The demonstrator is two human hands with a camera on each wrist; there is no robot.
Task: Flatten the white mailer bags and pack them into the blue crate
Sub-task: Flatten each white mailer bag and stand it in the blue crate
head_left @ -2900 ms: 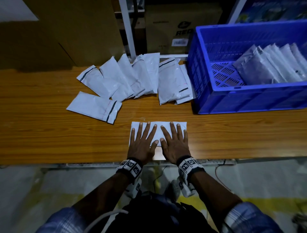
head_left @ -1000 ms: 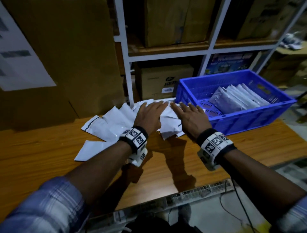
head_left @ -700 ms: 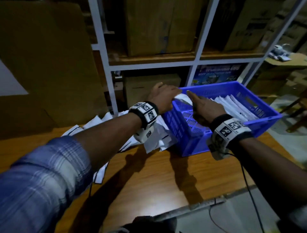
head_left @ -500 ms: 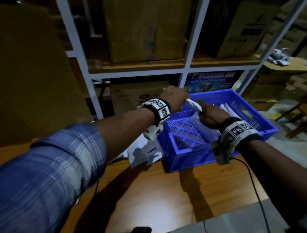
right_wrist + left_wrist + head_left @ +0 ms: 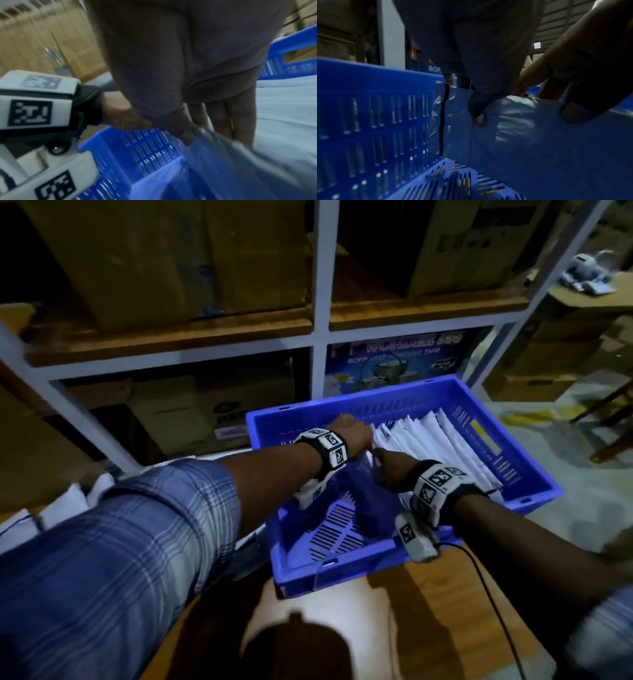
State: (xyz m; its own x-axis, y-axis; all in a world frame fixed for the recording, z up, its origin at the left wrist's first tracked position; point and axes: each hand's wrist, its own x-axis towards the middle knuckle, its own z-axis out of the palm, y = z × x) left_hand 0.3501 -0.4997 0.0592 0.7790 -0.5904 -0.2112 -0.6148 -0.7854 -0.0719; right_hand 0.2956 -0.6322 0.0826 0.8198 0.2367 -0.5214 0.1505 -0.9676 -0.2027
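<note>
**Mailer bag held upright inside blue crate, both hands engaged**

Left hand (image 5: 351, 434): reached over the crate's far left portion; in the left wrist view the thumb (image 5: 476, 108) is pressed on the near face of a white mailer bag (image 5: 530, 135) and the fingers are curled behind its top edge, so the bag is pinched.

Right hand (image 5: 390, 472): placed just near of the left hand, inside the crate; in the right wrist view the thumb (image 5: 181, 129) and fingers are closed narrowly on the same bag's upper edge (image 5: 223, 155).

Held bag: stood on edge, its lower edge close to the slotted floor; contact with the floor cannot be told. A dark strip is seen down its left end.

Blue crate (image 5: 342, 573): set on the wooden table (image 5: 428, 611). A row of packed mailer bags (image 5: 431, 440) is leaned on edge across its right half; the held bag is set against the left of that row. The near left floor is bare.

Loose mailer bags (image 5: 72, 501): left on the table, well left of the crate, partly hidden by the plaid sleeve (image 5: 120, 559).
</note>
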